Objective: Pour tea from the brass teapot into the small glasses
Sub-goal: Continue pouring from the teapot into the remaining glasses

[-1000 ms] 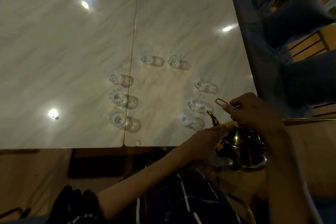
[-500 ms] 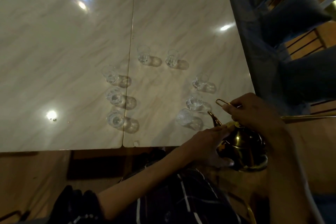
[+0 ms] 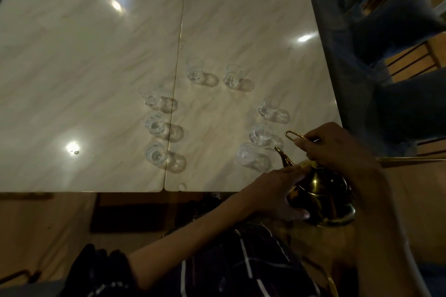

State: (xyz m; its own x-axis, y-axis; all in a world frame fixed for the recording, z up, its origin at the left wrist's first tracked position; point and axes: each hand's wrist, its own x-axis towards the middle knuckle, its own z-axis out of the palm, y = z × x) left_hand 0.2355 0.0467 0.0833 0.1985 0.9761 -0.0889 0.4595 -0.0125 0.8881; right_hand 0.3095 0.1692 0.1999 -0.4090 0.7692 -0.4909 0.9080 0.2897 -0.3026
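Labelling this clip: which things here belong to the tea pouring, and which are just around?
In the job: brass teapot, gripped by left hand and right hand; eight small glasses; marble table.
Just around: blue cushioned seats; wooden floor.

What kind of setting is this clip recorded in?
Probably a home dining or sitting room: a glossy marble-look table set with small glasses, grey cushioned seating beside it, and a wooden floor.
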